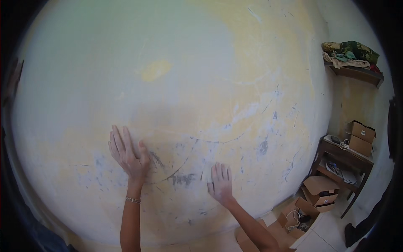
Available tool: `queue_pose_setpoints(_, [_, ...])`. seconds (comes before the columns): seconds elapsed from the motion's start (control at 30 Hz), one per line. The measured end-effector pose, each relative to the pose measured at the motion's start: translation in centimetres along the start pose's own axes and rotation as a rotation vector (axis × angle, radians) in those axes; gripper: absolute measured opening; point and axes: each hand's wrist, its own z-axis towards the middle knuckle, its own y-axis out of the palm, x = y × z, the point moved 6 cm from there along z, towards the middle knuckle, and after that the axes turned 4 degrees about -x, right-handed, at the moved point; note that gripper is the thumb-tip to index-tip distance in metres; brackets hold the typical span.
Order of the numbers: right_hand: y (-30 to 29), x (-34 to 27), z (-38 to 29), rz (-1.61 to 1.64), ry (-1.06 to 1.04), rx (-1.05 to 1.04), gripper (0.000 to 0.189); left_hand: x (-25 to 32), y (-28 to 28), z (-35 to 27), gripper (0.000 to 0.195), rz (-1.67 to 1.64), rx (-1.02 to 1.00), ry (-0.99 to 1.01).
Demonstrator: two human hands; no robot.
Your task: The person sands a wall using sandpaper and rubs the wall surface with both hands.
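Observation:
A patchy yellow, white and pale green wall [189, 100] with scratches, dark marks and worn paint fills most of the view. My left hand [129, 154] lies flat against it with the thumb spread out, holding nothing. Lower and to the right, my right hand [222, 184] presses a small pale sheet [206, 172] to the wall under its fingers. Most of the sheet is hidden by the hand, so its material is hard to tell. White dust coats the fingers of the right hand.
At the right, cloths [349, 55] lie on a wooden wall shelf [355, 71]. Below stands a small wooden table [341, 152] bearing a cardboard box [362, 138] and a white cable [344, 144]. An open carton [302, 217] with cables sits on the tiled floor, near a person's foot [349, 234].

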Motion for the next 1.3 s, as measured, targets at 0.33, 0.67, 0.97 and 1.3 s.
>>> queue_pose_setpoints(0.33, [1.7, 0.2, -4.0, 0.051, 0.07, 0.006, 0.077, 0.5, 0.4, 0.1, 0.05, -0.032, -0.04, -0.017])
queue_pose_setpoints(0.67, [-3.6, 1.5, 4.6, 0.131, 0.406, 0.263, 0.08, 0.1, 0.6, 0.0, 0.049, 0.026, -0.038, 0.016])
queue_pose_setpoints(0.97, [1.6, -0.9, -3.9, 0.054, 0.089, -0.016, 0.086, 0.8, 1.2, -0.4, 0.051, 0.022, -0.045, 0.059])
queue_pose_setpoints(1.3, [0.9, 0.7, -2.3, 0.01, 0.186, 0.104, 0.078, 1.0, 0.8, -0.6, 0.051, 0.004, -0.062, 0.054])
